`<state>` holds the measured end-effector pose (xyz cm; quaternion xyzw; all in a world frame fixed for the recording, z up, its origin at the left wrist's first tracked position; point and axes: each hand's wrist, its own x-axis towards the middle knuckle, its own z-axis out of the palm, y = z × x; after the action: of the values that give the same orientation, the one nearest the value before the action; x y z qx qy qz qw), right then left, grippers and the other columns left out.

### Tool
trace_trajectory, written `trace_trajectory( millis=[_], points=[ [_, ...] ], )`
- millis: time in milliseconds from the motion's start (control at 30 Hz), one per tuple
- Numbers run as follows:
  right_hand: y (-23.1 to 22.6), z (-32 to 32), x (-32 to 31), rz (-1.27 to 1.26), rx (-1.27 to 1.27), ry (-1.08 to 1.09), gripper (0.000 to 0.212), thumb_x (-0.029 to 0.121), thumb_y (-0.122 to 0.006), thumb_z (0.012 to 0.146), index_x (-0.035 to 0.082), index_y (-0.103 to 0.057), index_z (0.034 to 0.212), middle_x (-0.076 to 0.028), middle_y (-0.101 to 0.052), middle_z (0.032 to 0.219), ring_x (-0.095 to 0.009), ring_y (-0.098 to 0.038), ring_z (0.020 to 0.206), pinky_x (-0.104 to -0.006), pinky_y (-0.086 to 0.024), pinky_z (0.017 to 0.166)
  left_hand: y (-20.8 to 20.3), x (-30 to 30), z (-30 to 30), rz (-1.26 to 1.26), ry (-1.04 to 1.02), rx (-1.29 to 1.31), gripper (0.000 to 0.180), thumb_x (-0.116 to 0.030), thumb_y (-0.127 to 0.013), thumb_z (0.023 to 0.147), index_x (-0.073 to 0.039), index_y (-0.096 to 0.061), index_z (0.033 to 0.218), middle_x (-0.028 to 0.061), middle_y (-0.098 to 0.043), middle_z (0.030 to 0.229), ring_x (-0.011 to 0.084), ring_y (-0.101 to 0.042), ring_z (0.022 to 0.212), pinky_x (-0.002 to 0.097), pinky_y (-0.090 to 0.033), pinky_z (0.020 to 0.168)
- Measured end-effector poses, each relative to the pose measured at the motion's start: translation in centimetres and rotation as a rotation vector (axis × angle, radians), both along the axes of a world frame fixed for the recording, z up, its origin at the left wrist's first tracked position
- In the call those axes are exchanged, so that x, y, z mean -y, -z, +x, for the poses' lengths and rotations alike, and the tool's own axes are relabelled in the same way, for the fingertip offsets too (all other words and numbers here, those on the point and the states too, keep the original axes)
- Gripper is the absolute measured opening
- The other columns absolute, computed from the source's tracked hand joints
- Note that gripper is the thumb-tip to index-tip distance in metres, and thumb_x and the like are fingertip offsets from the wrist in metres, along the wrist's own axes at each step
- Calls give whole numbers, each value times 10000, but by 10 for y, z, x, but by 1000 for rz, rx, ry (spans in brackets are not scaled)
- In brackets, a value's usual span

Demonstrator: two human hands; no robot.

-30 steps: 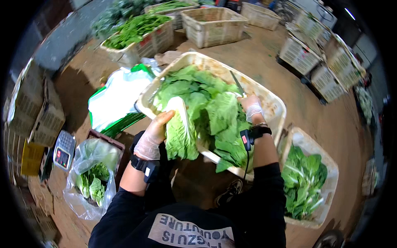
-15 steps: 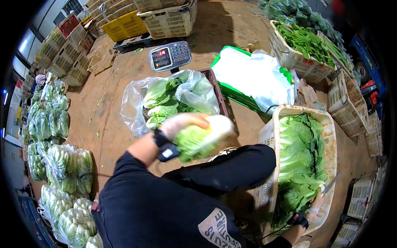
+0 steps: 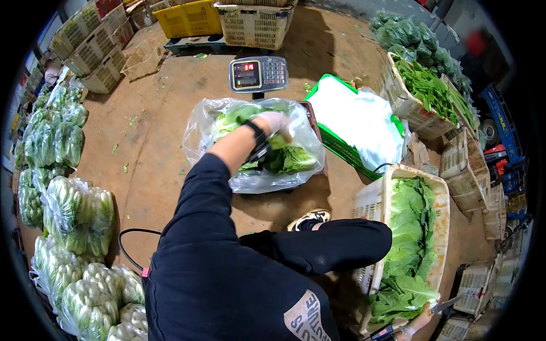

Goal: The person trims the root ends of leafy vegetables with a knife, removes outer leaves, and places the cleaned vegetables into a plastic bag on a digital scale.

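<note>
My gloved left hand (image 3: 275, 123) reaches into a clear plastic bag (image 3: 200, 136) and curls over a leafy head of cabbage; the wrist and glove partly hide its fingers. Beside it lie other cabbage heads (image 3: 297, 159), pale green with crinkled leaves. The bag sits on a scale with a lit display (image 3: 259, 74). At the lower right, my right hand (image 3: 420, 324) is closed around a knife (image 3: 447, 303), its blade pointing right and slightly up. That hand is by the near end of a white crate (image 3: 442, 238) holding long green cabbage heads (image 3: 405, 238).
Bagged vegetables (image 3: 79, 210) line the left side. A green crate (image 3: 341, 146) with white plastic bags (image 3: 364, 122) stands right of the scale. Farther right are a crate of leafy greens (image 3: 424, 91) and more crates (image 3: 463, 170). Yellow (image 3: 187, 20) and white crates (image 3: 253, 25) stand at the back.
My left hand has moved from in front of the bag up and into it, taking the cabbage head along. The right hand still holds the knife near the crate. The view has shifted.
</note>
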<state>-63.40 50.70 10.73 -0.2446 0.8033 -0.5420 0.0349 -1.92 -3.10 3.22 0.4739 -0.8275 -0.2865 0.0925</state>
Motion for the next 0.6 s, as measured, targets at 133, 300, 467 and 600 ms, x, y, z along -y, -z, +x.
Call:
trace_trajectory(
  millis=[133, 300, 467, 600],
  points=[
    [4, 16, -33, -31, 181, 166, 426, 213, -640, 825, -82, -508, 1102, -131, -588, 1002, -205, -566, 831, -321, -469, 750, -78, 35, -74, -354, 207, 116, 307, -231, -738, 555, -93, -689, 825, 145, -663, 834, 308, -630, 801, 383, -494, 697],
    [6, 27, -15, -110, 349, 105, 406, 233, -626, 833, -72, -528, 1083, -132, -593, 986, -207, -566, 813, -317, -468, 749, -39, 52, -43, -314, 318, 27, 351, -170, -760, 535, -77, -682, 864, 144, -661, 838, 300, -622, 767, 364, -484, 696],
    [4, 30, -30, -148, 269, 98, 400, 237, -624, 834, -67, -536, 1079, -131, -595, 979, -202, -562, 808, -317, -467, 748, 3, -4, -82, -76, 446, -118, 444, -174, -761, 598, -63, -656, 1015, 149, -654, 941, 252, -605, 891, 320, -446, 810],
    [10, 31, 1, -130, 178, 73, 391, 223, -634, 826, -61, -545, 1079, -120, -598, 979, -187, -546, 810, -322, -460, 739, 43, 19, -91, -371, 224, 332, 437, -433, -589, 758, -80, -668, 1003, 199, -625, 1002, 258, -603, 952, 411, -450, 842]
  ],
)
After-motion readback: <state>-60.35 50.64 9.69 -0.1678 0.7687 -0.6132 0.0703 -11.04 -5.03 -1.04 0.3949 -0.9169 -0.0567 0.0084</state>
